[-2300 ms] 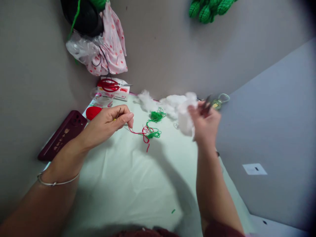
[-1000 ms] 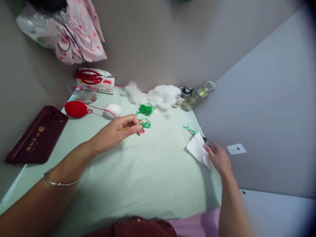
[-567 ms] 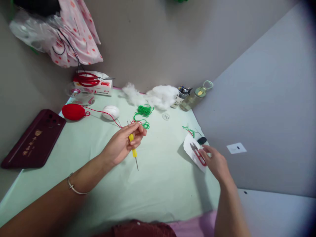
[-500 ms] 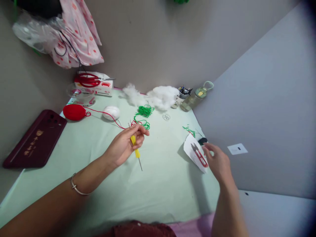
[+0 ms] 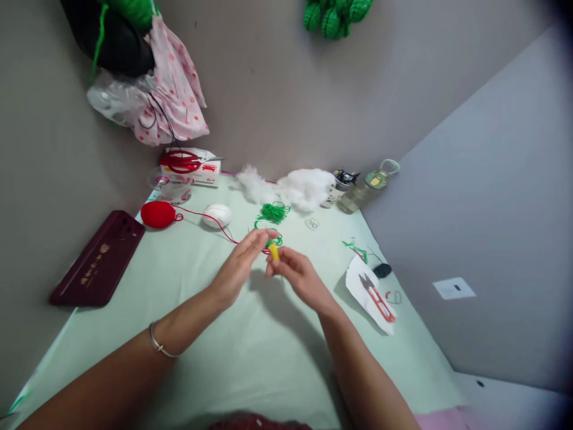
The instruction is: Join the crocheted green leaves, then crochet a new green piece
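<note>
Right hand (image 5: 298,272) pinches a yellow-handled tool (image 5: 274,251), fingers closed round the yellow grip. Left hand (image 5: 244,260) is just beside it, fingers nearly straight and together, fingertips close by the tool's upper end; can't tell from here whether it grips anything. Tool sits between the two hands, above the worktop (image 5: 215,370). Small red loop (image 5: 265,251) shows between the hands; can't see what holds it.

Red strand (image 5: 203,214) runs from the red yarn ball (image 5: 159,215), left of and beyond the left hand, past the white yarn ball (image 5: 216,215) towards the left fingers. Green yarn bundle (image 5: 274,212) lies just beyond both hands, more green loops (image 5: 279,239) right behind the fingertips. White stuffing (image 5: 307,190) further beyond the hands, pen cup (image 5: 340,186) and bottle (image 5: 364,192) to its right.

Right of the right hand: white paper (image 5: 358,278) with red-handled snips (image 5: 378,301) lying on it, dark oval item (image 5: 382,270) near its edge, green scraps (image 5: 357,249) just past it. Far left of the left hand: maroon phone (image 5: 98,260). Beyond that hand, at the back left: red scissors (image 5: 183,161) on a white box (image 5: 208,174), clear tub (image 5: 172,190) in front.
</note>
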Demonstrator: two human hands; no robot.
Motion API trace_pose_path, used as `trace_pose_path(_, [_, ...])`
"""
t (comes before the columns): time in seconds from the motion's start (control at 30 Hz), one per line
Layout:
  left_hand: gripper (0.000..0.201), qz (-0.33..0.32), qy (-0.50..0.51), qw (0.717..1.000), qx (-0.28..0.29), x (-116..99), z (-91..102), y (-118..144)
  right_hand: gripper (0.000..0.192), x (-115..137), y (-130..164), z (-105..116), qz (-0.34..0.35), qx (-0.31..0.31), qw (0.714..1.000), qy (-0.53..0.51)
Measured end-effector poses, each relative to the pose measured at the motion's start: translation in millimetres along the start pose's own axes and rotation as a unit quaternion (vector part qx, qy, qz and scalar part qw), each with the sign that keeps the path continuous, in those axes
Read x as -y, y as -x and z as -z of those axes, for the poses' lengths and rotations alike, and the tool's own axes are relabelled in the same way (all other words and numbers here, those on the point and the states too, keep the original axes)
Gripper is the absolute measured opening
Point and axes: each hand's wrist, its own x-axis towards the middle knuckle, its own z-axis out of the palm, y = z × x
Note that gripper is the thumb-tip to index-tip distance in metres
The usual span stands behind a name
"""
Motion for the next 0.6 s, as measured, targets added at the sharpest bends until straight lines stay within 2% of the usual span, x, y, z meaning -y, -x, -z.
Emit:
trace_pose_path(0.03, [0.033,-0.018,0.015,0.999,-0.027,-2.4,6.8,-5.5,0.015,-1.8,-8.5,8.5,0.001,-0.056,0.998,0.039])
trace_pose_path(0.1, [0.023,-0.021,0.068,0.995,-0.076,-7.1,21.4,-16.1,0.013,-7.0,-25.2,24.0,-0.004,-0.130,0.988,0.085])
trace_pose_path(0.2, [0.015,-0.015,0.141,0.986,-0.092,-12.7,40.5,-27.2,0.012,-19.5,-47.1,34.7,-0.020,-0.179,0.974,0.135])
trace_pose_path(0.33, [0.012,-0.011,0.164,0.983,-0.085,-16.3,51.9,-32.0,0.018,-39.2,-66.0,24.9,-0.050,-0.162,0.973,0.156])
trace_pose_path(0.43, [0.013,-0.010,0.155,0.985,-0.075,-16.5,51.6,-31.5,0.011,-49.0,-71.9,13.1,-0.057,-0.149,0.975,0.155])
trace_pose_path(0.5, [0.015,-0.006,0.139,0.988,-0.066,-16.1,50.0,-30.5,0.010,-51.1,-72.5,10.4,-0.054,-0.152,0.977,0.139])
trace_pose_path(0.6, [0.017,0.009,0.100,0.994,-0.049,-16.0,47.8,-29.0,0.013,-45.5,-69.9,18.1,-0.042,-0.156,0.984,0.079])
